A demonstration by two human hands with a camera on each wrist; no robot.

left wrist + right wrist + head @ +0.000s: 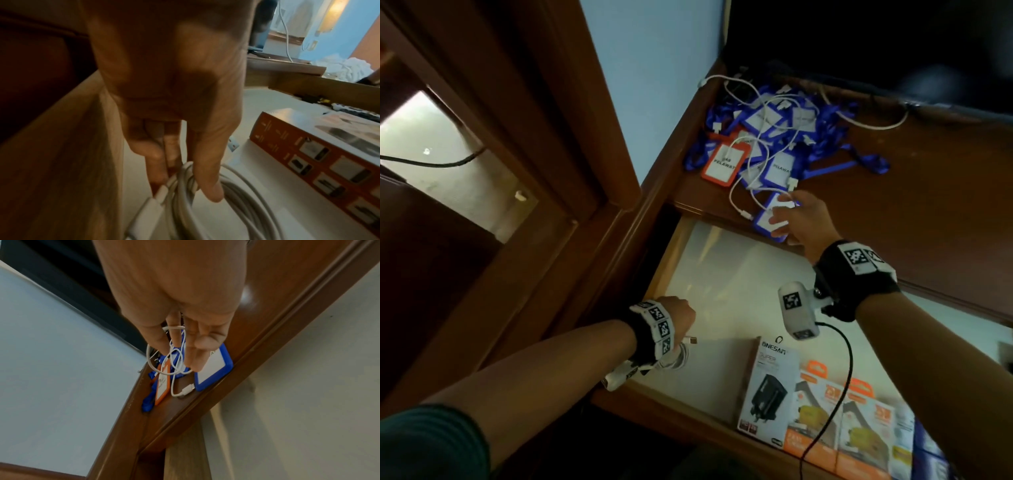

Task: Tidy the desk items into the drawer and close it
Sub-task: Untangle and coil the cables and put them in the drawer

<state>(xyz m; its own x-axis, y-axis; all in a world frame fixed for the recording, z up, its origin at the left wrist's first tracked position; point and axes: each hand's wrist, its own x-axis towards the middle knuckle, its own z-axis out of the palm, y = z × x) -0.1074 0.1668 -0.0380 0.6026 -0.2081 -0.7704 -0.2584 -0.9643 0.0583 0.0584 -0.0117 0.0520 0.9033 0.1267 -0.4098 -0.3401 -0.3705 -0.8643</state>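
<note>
White cable is what we meet first on the left: our left hand [164, 97] is down in the near left corner of the open drawer [664, 260], thumb and fingers [207, 183] pinching a coiled white cable [205, 203]. The coil hangs from the fingertips close to the drawer's pale floor, beside the wooden left wall, with a plug end poking out to the right in the head view. We cannot tell whether the coil touches the floor.

Further right, along the drawer's near edge, lies a row of flat boxes: a white charger box [768, 390] with its long axis running near to far, then two orange-and-white boxes [835, 428] tight beside it.

On the brown desk top [928, 205] beyond the drawer, a pile of blue lanyards and card holders [784, 137] sprawls, threaded with loose white cables [753, 161]. An orange card holder [726, 161] lies at the pile's left edge, long axis near to far.

Our right hand [801, 219] reaches over the desk's near edge, fingers [195, 353] extended and loosely spread, grasping nothing. They rest on a blue card holder [216, 369] that lies flat just beside that edge, its long axis tilted from near left to far right. A white cable plug [187, 389] lies just left of it.
</note>
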